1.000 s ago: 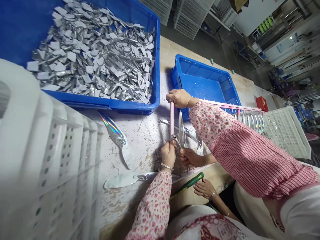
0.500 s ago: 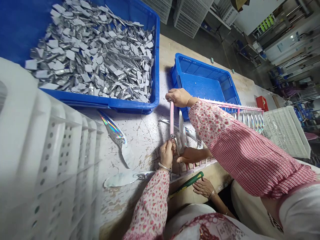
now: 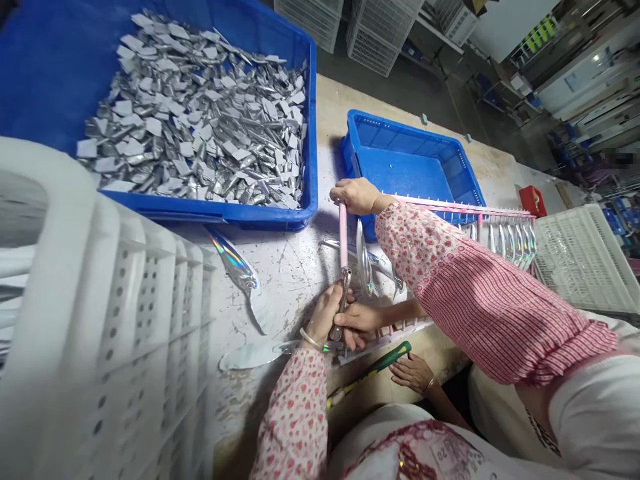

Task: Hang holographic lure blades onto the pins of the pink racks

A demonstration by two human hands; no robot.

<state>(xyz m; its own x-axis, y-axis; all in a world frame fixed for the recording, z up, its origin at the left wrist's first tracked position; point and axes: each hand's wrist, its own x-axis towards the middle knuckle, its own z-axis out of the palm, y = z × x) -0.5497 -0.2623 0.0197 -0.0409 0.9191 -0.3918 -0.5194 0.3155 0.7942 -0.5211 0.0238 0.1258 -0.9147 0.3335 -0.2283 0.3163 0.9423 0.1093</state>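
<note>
My right hand [image 3: 356, 195] is closed round the top end of a pink bar [image 3: 343, 233], part of a pink pin rack [image 3: 450, 208] with silvery lure-shaped pieces [image 3: 510, 241] hanging along it. At the bar's lower end, my left hand [image 3: 324, 315] in a floral sleeve grips a silvery metal piece [image 3: 343, 287]. Another person's bare hand [image 3: 361, 317] touches my left hand's fingers there. A shiny lure blade [image 3: 364, 261] hangs just right of the bar. A second bare hand [image 3: 411, 373] rests by a green-handled tool [image 3: 385, 361] at the table edge.
A large blue bin [image 3: 310, 133] holds several silver pieces. A smaller blue bin [image 3: 410, 157] stands behind the rack. White perforated crates sit at the left [image 3: 125, 320] and right [image 3: 580, 257]. Holographic foil strips [image 3: 235, 267] lie on the worn table [image 3: 295, 267]. A red item [image 3: 533, 199] sits far right.
My left hand slid lower and now wraps the silvery piece under the bar. The other person's hand moved left against it. My right hand stayed on the bar's top.
</note>
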